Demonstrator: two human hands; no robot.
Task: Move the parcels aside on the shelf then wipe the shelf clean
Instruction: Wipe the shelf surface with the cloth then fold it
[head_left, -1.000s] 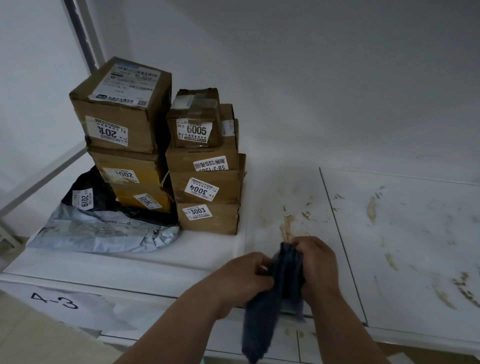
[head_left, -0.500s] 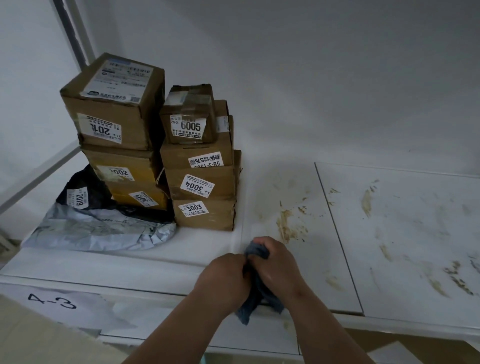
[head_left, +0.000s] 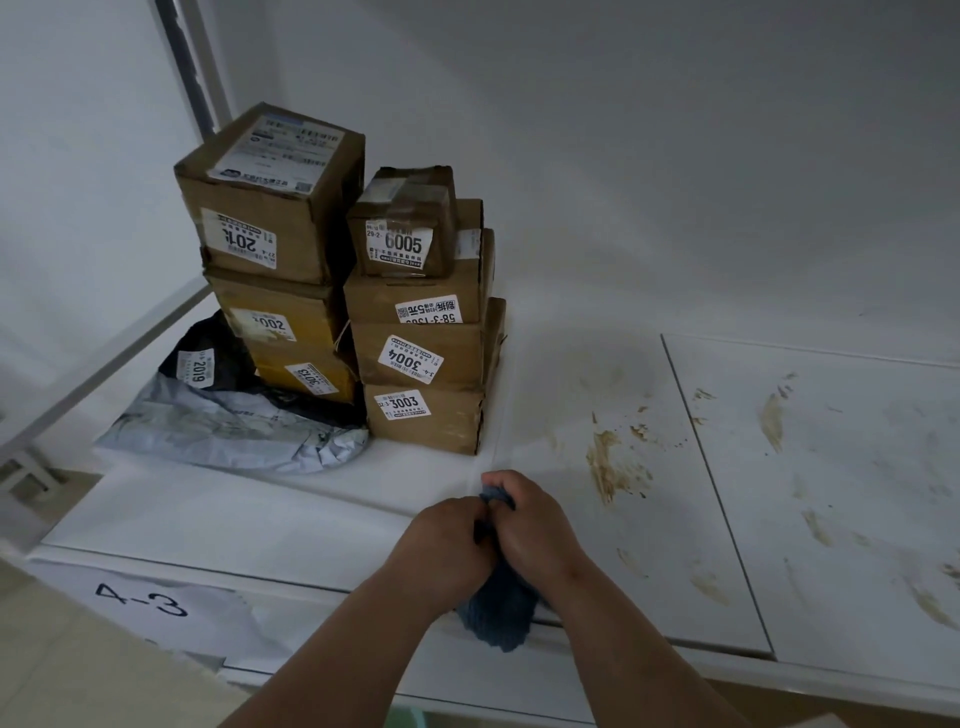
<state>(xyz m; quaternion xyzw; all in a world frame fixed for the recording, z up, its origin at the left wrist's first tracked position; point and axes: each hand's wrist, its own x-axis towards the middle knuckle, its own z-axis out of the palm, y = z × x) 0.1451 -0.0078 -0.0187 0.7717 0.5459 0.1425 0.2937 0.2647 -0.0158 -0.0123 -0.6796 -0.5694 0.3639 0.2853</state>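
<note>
- Nearest, the left hand (head_left: 451, 540) and right hand (head_left: 532, 530) meet at the shelf's (head_left: 291, 525) front edge, both with fingers curled round a bunched blue cloth (head_left: 497, 613).
- Just beyond and to the right, brown smears (head_left: 608, 462) mark the shelf.
- Farther back on the left, the cardboard parcels (head_left: 421, 358) stand stacked, with a grey mailer bag (head_left: 234, 426) lying beside them.

Plain white walls (head_left: 675, 156) (dimly lit) meet a metal upright (head_left: 189, 67) above beige floor (head_left: 57, 670).

both hands (head_left: 498, 540) grip a blue cloth (head_left: 500, 610) over the stained shelf (head_left: 675, 519).
</note>
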